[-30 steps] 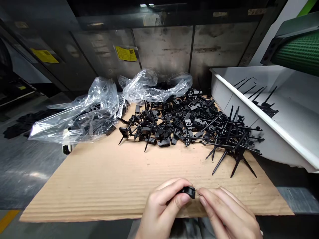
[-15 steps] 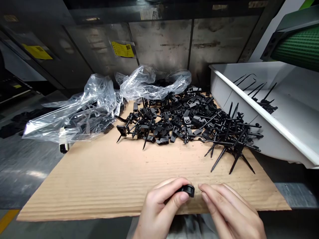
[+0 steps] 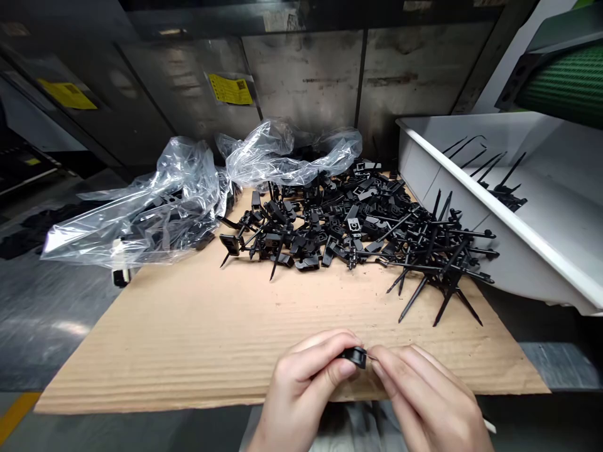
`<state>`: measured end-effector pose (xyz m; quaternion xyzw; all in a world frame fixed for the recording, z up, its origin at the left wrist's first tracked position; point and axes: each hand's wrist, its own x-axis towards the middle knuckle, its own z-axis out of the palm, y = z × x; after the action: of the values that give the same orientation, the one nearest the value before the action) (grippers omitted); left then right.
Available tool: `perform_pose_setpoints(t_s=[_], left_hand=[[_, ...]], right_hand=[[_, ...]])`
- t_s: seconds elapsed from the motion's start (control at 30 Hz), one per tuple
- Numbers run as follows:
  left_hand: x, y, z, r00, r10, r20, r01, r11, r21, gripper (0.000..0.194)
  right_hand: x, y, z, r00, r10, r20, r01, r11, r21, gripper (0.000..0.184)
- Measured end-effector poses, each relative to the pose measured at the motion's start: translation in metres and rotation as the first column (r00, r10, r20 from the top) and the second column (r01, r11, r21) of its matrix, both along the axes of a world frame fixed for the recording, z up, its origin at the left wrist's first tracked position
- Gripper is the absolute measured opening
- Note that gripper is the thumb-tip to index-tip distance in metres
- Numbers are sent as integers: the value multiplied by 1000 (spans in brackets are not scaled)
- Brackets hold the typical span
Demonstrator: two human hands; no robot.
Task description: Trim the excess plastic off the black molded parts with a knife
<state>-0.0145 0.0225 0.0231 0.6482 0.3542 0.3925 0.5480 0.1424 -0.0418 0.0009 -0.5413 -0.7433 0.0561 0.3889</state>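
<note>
Pinched between thumb and curled fingers of the left hand (image 3: 305, 389), a small black plastic part (image 3: 357, 357), its end jutting out toward the right hand (image 3: 424, 397), probably to leave that end free to work on. Right thumb and forefinger nearly closed, right at the part's end, touching it or something very thin there; whether actually holding anything, impossible to tell. Both hands close together low in the view, over the near edge of a corrugated cardboard sheet (image 3: 141, 351), apparently steadied by working so near the body. Straight ahead of the grip, well apart from it, a loose heap of black plastic clips (image 3: 320, 226), spread flat, seemingly for easy picking. Ahead and to the right, a tangle of long black plastic spikes (image 3: 438, 267), beside the rim of a sloped white tray (image 3: 475, 188), a few more spikes lying inside. Farther left of the grip, crumpled clear plastic bags (image 3: 141, 213), pushed aside from the work area, perhaps to keep the cardboard free.
</note>
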Motion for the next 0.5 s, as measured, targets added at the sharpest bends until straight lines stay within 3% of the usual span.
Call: perform_pose_setpoints(t_s=[0.17,0.33,0.5], left_hand=[[-1,2,-4,998,-44,45,43,999,20,37],[-3,2,-7,994,-90,58,88,995,41,41],[-4,-1,-4,994,-94,48,92,995,25,35]], right_hand=[[-1,2,12,985,18,-170,-45,987,-157,25],[-2,8,25,939,-13,-345,-120,924,-362,17],[-5,5,27,936,-22,-352,-123,915,-384,18]])
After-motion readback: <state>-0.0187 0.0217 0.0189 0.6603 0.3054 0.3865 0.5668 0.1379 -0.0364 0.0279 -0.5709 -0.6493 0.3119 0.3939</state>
